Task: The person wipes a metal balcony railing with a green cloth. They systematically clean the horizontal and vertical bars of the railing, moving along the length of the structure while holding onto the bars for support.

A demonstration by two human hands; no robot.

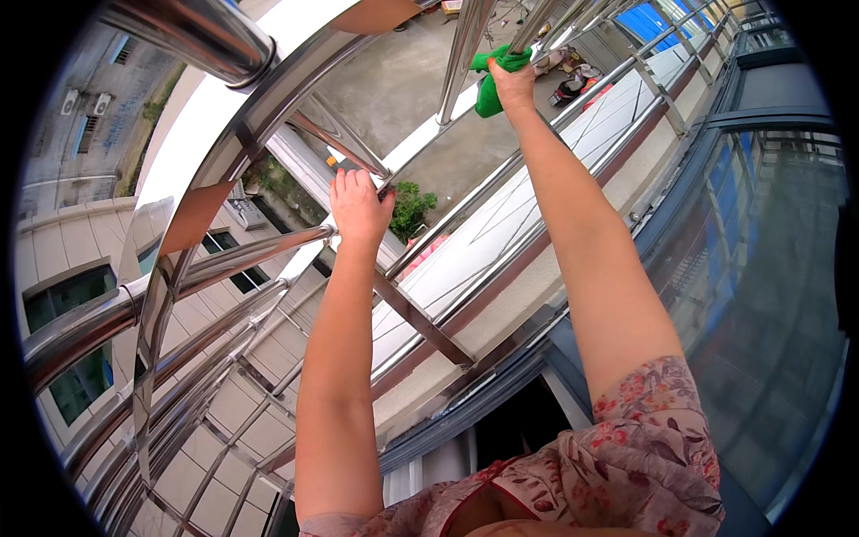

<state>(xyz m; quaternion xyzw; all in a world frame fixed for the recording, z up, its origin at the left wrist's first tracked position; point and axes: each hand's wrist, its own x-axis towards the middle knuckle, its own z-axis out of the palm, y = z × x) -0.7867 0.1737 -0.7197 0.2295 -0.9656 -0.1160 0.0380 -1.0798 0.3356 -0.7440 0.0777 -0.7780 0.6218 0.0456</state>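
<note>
My right hand [515, 87] grips a green cloth [490, 97] wrapped around a shiny metal bar [533, 27] of a window guard. Parts of the cloth hang out on both sides of the bar. My left hand [362, 205] holds the flat metal rail [409, 151] of the same guard, near the foot of another bar [345, 137]. The fingers of that hand curl over the rail, and their tips are partly hidden.
Polished tubes [262, 255] and a curved metal band [201, 181] enclose the space on the left. A dark window frame [698, 154] with glass [758, 282] stands at the right. Far below lies a concrete yard [382, 74] with a green shrub [411, 205].
</note>
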